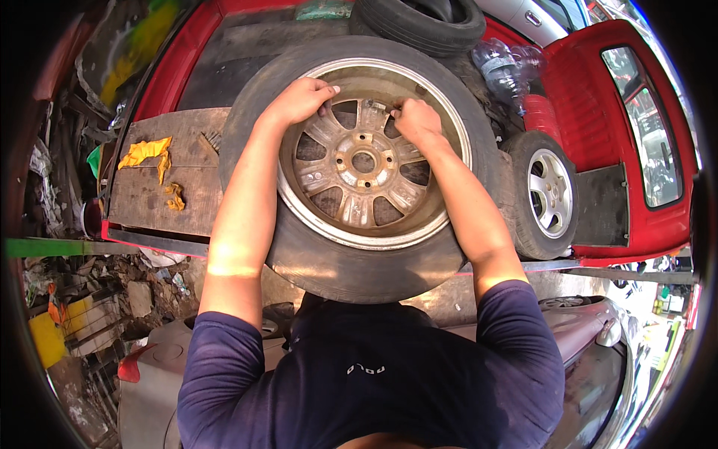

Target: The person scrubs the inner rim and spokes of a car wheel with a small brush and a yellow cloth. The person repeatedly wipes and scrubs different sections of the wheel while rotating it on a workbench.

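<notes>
A large wheel [363,202] lies on its side in front of me, with its dirty metal rim facing up inside a black tyre [366,273]. My left hand [305,101] reaches over the upper left of the rim, its fingers curled inward above the barrel. Anything between its fingertips is hidden. Close to the upper right spokes is my right hand [417,120], closed with its fingertips bent down; I cannot make out what they hold. Between the hands, a greyish patch shows on the top spoke [372,112].
The wheel rests on a red pickup's wooden bed [172,198]. Yellow cloth [149,153] lies on the left. To the right stands a smaller wheel [550,191] leaning upright, near clear plastic bottles [508,67]. Another tyre [419,26] lies behind. A car [161,374] is behind me.
</notes>
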The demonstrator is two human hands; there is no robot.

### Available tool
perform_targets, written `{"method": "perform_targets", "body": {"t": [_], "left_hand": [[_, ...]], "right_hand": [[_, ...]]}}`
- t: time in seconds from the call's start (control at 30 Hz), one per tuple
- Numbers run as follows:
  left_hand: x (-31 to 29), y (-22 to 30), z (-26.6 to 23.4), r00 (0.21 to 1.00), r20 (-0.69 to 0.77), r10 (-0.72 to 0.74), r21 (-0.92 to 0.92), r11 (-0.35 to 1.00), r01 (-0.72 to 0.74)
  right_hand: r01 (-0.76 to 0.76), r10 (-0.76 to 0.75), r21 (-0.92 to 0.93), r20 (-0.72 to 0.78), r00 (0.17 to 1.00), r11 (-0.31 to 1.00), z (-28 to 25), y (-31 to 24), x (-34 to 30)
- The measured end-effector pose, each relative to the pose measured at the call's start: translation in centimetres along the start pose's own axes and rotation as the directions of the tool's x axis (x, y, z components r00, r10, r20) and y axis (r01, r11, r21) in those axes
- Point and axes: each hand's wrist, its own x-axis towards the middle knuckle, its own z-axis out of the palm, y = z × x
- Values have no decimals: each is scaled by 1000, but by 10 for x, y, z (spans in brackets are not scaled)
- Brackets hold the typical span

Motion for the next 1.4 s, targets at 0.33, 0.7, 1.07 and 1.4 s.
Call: {"method": "perform_targets", "body": {"t": [0.33, 0.7, 1.07, 1.4], "left_hand": [[0, 3, -15, 982, -167, 87, -30, 995, -93], [1, 1, -12, 990, -122, 75, 25, 997, -72], [3, -1, -17, 989, -102, 112, -20, 993, -114], [0, 8, -18, 995, -94, 46, 17, 999, -44]], "right_hand": [[47, -51, 63, 68, 996, 997, 12, 7, -6], [80, -84, 57, 82, 993, 995, 13, 4, -9], [94, -96, 21, 118, 988, 995, 16, -2, -8], [40, -62, 279, 70, 996, 960, 42, 16, 7]]}}
